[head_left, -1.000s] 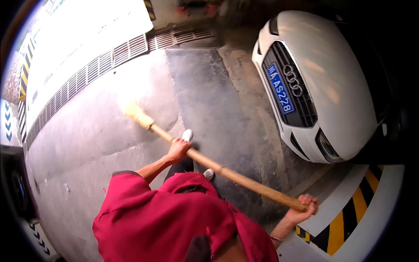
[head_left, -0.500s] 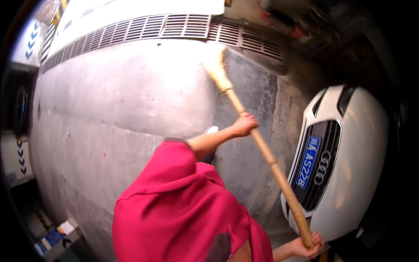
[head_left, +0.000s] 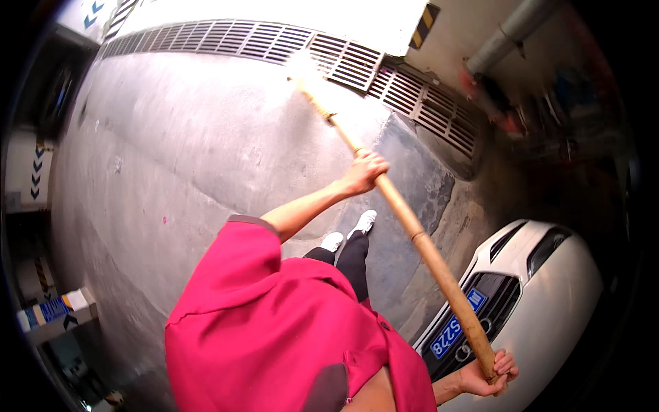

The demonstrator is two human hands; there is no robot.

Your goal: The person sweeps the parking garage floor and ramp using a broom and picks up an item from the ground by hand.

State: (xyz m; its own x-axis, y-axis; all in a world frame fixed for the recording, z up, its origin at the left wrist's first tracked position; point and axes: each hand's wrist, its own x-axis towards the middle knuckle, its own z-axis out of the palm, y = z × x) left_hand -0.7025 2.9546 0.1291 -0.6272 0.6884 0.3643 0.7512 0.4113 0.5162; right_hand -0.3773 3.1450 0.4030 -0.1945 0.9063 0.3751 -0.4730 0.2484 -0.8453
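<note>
Left hand (head_left: 365, 173) clamps the broom (head_left: 429, 255) nearer its bristles (head_left: 313, 90), right hand (head_left: 489, 376) its butt end. Blurred bristles lie by the grate (head_left: 264, 40); floor (head_left: 178, 130) contact indeterminable. Sweeping appears underway; the next stroke calls for firm grips.

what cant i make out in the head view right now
Head view:
Broom bristles: tips washed out by glare.
Number plate: middle hidden behind the broom handle.
White car: rear lost in darkness, near part cut off by the lower edge.
Clutter at upper right: too dark and blurred to identify.
</note>
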